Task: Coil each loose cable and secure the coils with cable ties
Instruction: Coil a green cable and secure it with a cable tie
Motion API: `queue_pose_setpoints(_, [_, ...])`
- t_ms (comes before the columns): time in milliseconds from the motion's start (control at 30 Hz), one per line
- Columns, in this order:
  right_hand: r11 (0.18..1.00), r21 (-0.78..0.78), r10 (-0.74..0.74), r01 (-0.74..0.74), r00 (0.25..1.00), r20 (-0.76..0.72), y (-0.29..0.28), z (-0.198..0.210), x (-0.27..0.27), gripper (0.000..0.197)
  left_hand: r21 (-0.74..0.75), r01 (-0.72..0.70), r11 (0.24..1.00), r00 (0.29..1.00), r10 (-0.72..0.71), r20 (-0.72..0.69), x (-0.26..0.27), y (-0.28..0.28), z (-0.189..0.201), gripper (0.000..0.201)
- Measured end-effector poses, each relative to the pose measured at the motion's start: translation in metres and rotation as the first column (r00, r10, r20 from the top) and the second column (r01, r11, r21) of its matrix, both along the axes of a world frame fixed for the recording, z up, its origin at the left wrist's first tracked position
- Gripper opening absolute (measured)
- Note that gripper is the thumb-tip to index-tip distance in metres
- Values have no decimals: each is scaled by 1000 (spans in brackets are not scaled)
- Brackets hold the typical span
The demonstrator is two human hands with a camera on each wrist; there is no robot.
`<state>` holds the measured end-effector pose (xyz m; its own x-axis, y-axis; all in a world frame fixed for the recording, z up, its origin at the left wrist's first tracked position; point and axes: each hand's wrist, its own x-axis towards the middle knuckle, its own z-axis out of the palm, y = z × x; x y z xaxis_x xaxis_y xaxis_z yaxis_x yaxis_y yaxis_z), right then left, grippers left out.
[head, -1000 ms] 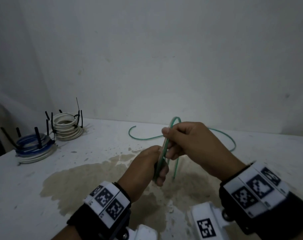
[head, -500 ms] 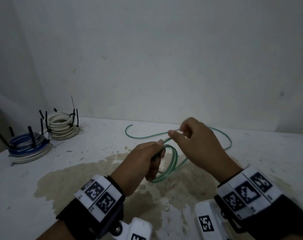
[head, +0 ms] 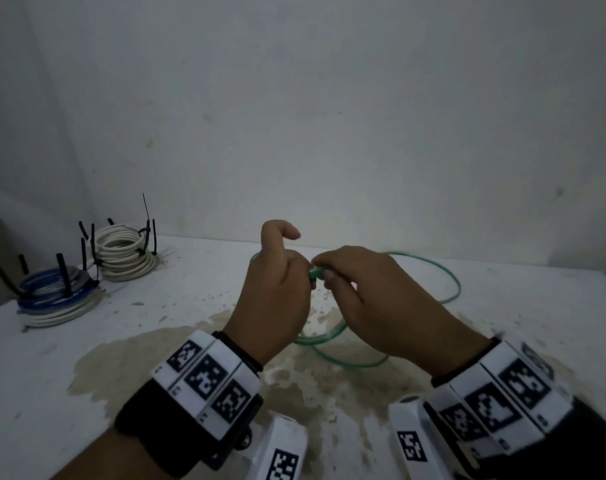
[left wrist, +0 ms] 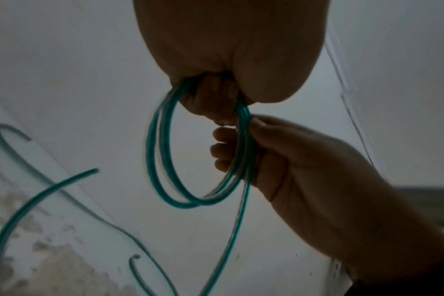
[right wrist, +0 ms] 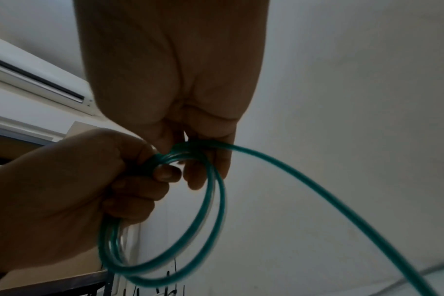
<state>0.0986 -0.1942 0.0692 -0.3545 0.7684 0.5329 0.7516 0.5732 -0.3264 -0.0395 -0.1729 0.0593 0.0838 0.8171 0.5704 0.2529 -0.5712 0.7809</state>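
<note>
Two hands meet at centre of the head view, just above a white table [head: 502, 306] w/ a brownish stain in the lower middle. The left hand [head: 277, 292] is curled round a small coil of green cable [left wrist: 198, 152]; the left wrist view shows approx. two or three turns hanging as a ring below its fist, fingers closed over the top of the ring, index finger crooked upward and free. The right hand [head: 374, 299] pinches the same cable right beside the left, thumb and fingertips nipping it where the next turn joins the bundle; in the right wrist view the hands are touching or nearly so. The relation that matters: the uncoiled length leaves the pinch toward the right side of the head frame, swings out in a wide arc over the table at centre right, then curves back under the hands toward lower centre. So the slack lies on the right hand's side, and that hand is the nearer one to draw it in; the left looks to serve as the anchor. The ring hangs roughly upright, its plane about edge-on to the head camera. A loose cable end [left wrist: 94, 171] shows in the left part of the left wrist view, lifted off the table. At far left of the head frame sit two finished coils, well apart from the hands: a white coil [head: 125, 252] and, nearer the left edge, a blue and white coil [head: 55, 299], both bound w/ black cable ties [head: 65, 278] whose tails stick up. My read: coiling is partway, tie not yet on.
</note>
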Motion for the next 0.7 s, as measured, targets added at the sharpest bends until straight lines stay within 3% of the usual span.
queue_pose_setpoints(67, [997, -69, 41, -42, 999, -14, -4, 2, -1, 35, 114, 27, 993, 999, -22, -43, 2, -2, 0, 26])
queue_pose_setpoints(167, [1000, 7, -2, 2, 1000, 27, -4, 4, -1, 30, 101, 45, 994, 999, -45, -2, 6, -1, -2, 24])
queue_pose_setpoints(267, [976, 152, -139, 158, 982, -132, 0, 6, 8, 27, 120, -78, 990, 997, 79, -5, 13, -2, -9, 4])
queue_pose_setpoints(300, [959, 180, -174, 217, 958, -228, 1, 8, 14, 26, 102, -118, 988, 993, 119, -1, 15, -3, -14, 13])
queue_pose_setpoints(367, [941, 134, -226, 309, 875, -428, 5, 11, 28, 24, -131, -68, 989, 992, 54, -113, 19, -7, -24, 37])
queue_pose_setpoints(400, [939, 84, -245, 333, 821, -516, 7, 11, 35, 24, -355, -3, 935, 983, -61, -171, 22, -12, -28, 47])
queue_pose_setpoints(433, [940, 36, -250, 338, 760, -600, 9, 10, 42, 23, -599, 70, 798, 972, -190, -139, 26, -15, -34, 56])
queue_pose_setpoints(467, [946, -5, -240, 324, 689, -684, 11, 9, 47, 23, -796, 161, 584, 962, -274, -7, 31, -18, -38, 62])
queue_pose_setpoints(500, [954, -44, -225, 297, 608, -761, 12, 8, 49, 23, -890, 278, 362, 942, -283, 179, 36, -17, -43, 66])
queue_pose_setpoints(533, [961, -83, -214, 262, 526, -823, 12, 6, 51, 22, -891, 401, 211, 907, -225, 355, 42, -16, -48, 66])
queue_pose_setpoints(567, [967, -115, -209, 226, 452, -867, 12, 4, 50, 22, -842, 520, 143, 854, -133, 504, 48, -12, -52, 61])
queue_pose_setpoints(600, [971, -138, -205, 194, 391, -897, 10, 0, 49, 22, -765, 630, 134, 773, -14, 634, 54, -8, -56, 51])
queue_pose_setpoints(633, [974, -150, -200, 167, 342, -918, 9, -4, 49, 23, -688, 703, 178, 682, 105, 724, 61, -4, -58, 39])
queue_pose_setpoints(700, [979, -155, -186, 131, 268, -945, 5, -12, 49, 25, -607, 710, 356, 559, 240, 794, 70, 3, -58, 28])
